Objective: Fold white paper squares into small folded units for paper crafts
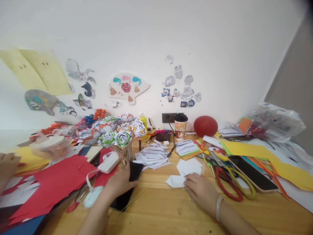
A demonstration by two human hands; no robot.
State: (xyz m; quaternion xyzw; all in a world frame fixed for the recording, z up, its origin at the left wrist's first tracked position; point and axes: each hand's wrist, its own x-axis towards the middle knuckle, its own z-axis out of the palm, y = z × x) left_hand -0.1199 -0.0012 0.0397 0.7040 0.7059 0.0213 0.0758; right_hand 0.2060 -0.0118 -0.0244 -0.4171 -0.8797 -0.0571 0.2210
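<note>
My left hand [119, 181] is at the lower end of a bunch of paper flowers [123, 138], white with green and orange edges, whose thin stems [125, 153] narrow down to my fingers. Its thumb sticks out to the right over a dark, flat tablet-like slab [134, 171]; the other fingers are partly hidden. My right hand [201, 189], with a bracelet at the wrist, has its bent fingertips on the right end of a small folded white paper [175, 181]. Just behind that lies another folded white paper [189, 166].
Red paper sheets [58, 179] and a pale blue device [93, 196] lie left. White paper strips [154, 155], a cup [180, 127] and a red ball [205, 126] stand behind. Scissors [230, 184] and a phone [253, 173] are right. Another person's hand [9, 168] shows far left.
</note>
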